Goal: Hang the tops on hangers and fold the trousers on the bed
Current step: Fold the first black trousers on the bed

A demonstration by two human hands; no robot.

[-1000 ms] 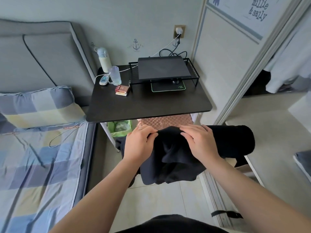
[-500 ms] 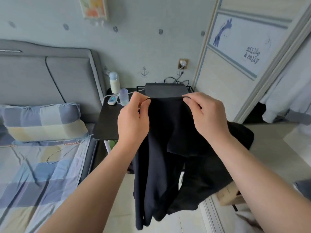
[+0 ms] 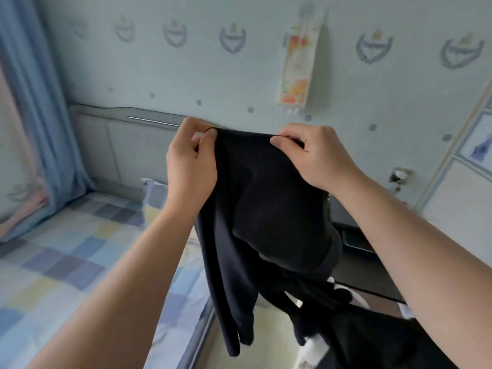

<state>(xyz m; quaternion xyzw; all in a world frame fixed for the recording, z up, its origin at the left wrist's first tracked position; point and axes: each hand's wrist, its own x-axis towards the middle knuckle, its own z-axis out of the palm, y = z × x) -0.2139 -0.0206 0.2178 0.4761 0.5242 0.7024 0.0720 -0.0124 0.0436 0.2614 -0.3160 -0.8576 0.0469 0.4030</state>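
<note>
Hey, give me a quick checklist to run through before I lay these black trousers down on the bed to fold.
1. Left hand pinching the top edge: ok.
2. Right hand pinching the top edge: ok.
3. Black trousers hanging straight: not ok, one leg hangs long, the rest is bunched.
4. Trousers free of the dark clothes at lower right: cannot tell.
5. Bed on the left, checked sheet lying flat: ok.

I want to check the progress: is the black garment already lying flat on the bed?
No, the left hand and right hand hold the black garment up by its top edge, clear of the bed.
</note>
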